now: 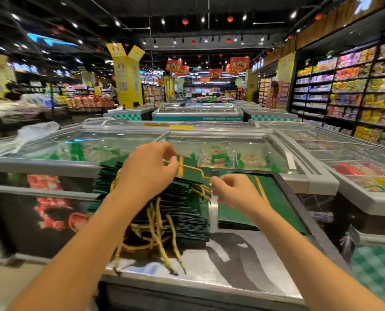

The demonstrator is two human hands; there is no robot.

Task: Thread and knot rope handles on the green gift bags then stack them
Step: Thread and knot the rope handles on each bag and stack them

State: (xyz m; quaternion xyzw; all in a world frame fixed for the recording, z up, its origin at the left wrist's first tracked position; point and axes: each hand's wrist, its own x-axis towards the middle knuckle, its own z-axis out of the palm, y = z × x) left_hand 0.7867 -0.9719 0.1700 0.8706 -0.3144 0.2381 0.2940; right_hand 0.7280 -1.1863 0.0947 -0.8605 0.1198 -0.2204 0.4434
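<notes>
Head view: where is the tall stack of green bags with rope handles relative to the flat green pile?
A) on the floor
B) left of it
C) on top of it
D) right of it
B: the tall stack, with gold ropes hanging from it, lies under the left hand. The flat pile lies to its right, by the right hand. Both hands pinch a gold rope at the top bag.
</notes>
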